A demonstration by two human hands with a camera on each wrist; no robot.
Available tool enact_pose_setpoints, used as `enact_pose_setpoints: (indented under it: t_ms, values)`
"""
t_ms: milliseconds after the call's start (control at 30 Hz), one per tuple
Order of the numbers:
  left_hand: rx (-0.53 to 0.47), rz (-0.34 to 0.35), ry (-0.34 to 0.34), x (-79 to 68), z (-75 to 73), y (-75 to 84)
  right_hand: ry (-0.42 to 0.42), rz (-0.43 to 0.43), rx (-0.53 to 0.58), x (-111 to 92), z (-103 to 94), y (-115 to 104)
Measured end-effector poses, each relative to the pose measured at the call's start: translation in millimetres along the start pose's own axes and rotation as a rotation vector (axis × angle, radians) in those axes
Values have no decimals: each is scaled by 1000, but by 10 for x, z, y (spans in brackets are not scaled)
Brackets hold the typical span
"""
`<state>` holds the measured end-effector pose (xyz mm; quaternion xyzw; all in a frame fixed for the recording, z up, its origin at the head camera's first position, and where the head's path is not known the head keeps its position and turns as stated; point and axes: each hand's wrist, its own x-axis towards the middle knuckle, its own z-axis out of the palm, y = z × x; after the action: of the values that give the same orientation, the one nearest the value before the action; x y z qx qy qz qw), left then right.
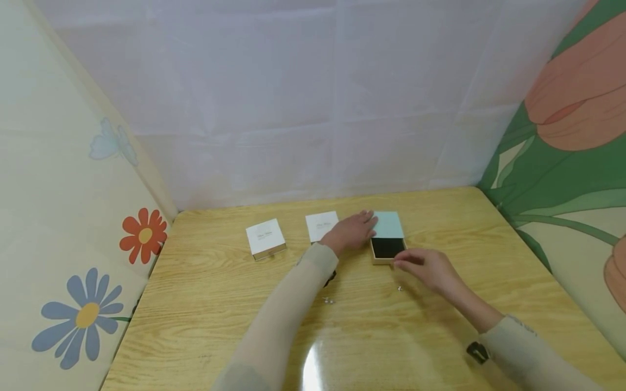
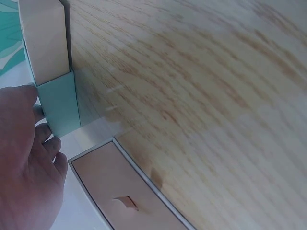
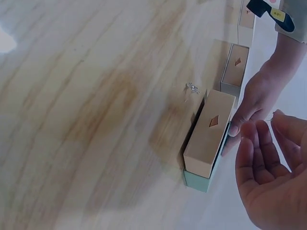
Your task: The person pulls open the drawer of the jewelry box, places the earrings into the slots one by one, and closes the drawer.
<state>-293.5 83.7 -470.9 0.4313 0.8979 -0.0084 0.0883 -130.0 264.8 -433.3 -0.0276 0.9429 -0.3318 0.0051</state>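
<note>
A mint-green drawer box (image 1: 388, 224) lies on the table with its black-lined drawer (image 1: 388, 248) pulled out toward me. My left hand (image 1: 353, 232) rests its fingers against the box's left side, touching the mint sleeve (image 2: 60, 108). Just in front of the drawer, my right hand (image 1: 430, 267) pinches a tiny item between thumb and forefinger. In the right wrist view this looks like a thin silver earring (image 3: 272, 116), mostly hidden by the fingertips. Below the drawer lies a small silver earring (image 1: 399, 288), which also shows in the right wrist view.
Two white drawer boxes stand closed to the left: one farther off (image 1: 265, 238), one (image 1: 321, 225) partly behind my left arm. More small silver pieces (image 1: 329, 300) lie nearer me on the wood-grain table (image 1: 205, 309). White cloth (image 1: 274, 108) hangs behind.
</note>
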Motion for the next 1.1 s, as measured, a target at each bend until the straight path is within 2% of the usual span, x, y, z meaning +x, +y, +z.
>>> enact_pose_setpoints:
  t_ms: [133,433,733,933,1100]
  values:
    - [8,0,6,-2,-11,6,-36,24,35,22,-33,-16]
    - [3,-12,-8,-4,-13,14,-148,115,222,105,-79,-1]
    - [-2,-14,9,0,-1,11,-200,228,402,245,-90,88]
    - [-6,-6,9,-24,-11,23,-206,317,433,316,-93,167]
    - [11,1,8,-14,-9,19,-206,354,447,346,-118,209]
